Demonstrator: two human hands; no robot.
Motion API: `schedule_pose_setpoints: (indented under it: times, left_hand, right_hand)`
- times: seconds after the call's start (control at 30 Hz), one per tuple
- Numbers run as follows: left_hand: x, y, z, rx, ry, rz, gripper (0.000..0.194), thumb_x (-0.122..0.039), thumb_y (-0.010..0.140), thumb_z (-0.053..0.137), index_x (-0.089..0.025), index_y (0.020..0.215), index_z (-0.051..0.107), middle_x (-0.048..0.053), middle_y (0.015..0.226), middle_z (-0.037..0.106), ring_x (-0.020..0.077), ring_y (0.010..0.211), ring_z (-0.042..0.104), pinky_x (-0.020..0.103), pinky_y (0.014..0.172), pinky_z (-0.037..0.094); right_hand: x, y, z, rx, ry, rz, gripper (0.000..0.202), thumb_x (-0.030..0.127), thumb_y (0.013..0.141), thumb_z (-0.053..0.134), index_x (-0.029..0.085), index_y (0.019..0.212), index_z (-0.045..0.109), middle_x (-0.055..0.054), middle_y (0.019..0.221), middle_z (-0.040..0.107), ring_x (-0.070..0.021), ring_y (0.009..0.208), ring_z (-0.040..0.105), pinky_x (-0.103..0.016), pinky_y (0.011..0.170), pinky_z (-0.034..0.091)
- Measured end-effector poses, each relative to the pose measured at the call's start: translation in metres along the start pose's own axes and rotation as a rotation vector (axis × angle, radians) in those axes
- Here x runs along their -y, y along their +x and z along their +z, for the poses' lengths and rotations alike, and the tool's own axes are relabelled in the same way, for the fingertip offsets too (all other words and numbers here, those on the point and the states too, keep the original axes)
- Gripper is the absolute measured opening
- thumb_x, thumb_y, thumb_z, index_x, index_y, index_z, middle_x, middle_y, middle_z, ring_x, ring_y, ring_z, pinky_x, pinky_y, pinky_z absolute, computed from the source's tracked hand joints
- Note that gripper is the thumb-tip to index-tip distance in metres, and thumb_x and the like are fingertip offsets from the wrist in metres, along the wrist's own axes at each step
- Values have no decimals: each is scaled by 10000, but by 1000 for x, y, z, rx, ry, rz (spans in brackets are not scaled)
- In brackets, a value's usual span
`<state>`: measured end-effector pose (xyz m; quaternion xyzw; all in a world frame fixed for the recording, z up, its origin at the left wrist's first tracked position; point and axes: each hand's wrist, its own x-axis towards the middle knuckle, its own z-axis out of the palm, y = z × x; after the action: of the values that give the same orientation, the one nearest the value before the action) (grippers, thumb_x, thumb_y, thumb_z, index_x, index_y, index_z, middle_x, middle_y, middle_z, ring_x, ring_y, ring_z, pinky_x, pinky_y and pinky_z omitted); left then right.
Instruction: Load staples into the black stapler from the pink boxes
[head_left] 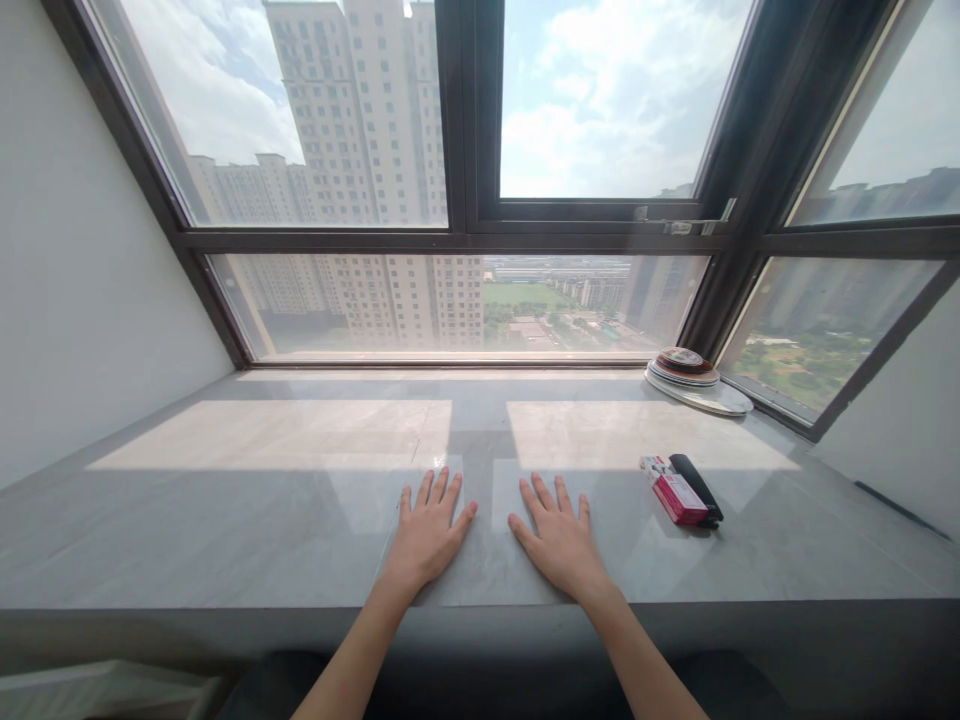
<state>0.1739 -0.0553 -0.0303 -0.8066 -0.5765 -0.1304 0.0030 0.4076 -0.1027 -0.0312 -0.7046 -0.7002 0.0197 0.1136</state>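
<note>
Head view: a pale grey, marbled sill (247, 540) stretches from left to right below a large window with a dark frame (461, 242). Two bare hands rest palm down near the middle of its near edge, side by side and apart. The left hand (426, 538) has its fingers spread, thumb angled to the right. The right hand (561, 542) mirrors it, its fingers also spread and its thumb angled to the left.

To the right of the right hand, well apart from it, a pink and white box (681, 499) lies on the sill. Just beyond it, on its far left side, is a white box (655, 468) with red marks. A long black case (697, 488) lies along their right side, slanting from far left to near right.

In the far right corner, close to the window, sits a stack of round, flat pieces (684, 372), smaller ones on top of larger ones. Sunlight falls in two bright patches across the far half of the sill. Outside are tall buildings (364, 120), a green field (525, 293) and a cloudy sky.
</note>
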Motion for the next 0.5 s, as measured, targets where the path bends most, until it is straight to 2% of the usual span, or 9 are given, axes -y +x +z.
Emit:
schedule_pose_setpoints:
  times: [0.5]
  left_hand:
    - [1,0,2,-3,7,-1,661,-645,996,178,-333,1568,285,9,1665,185,275,1544,104,562,1221,86]
  right_hand:
    - [-1,0,0,-8,9,-9,669,663,995,237,362,1592,238,35,1662,167,-362,1516,43,-621,1168,1]
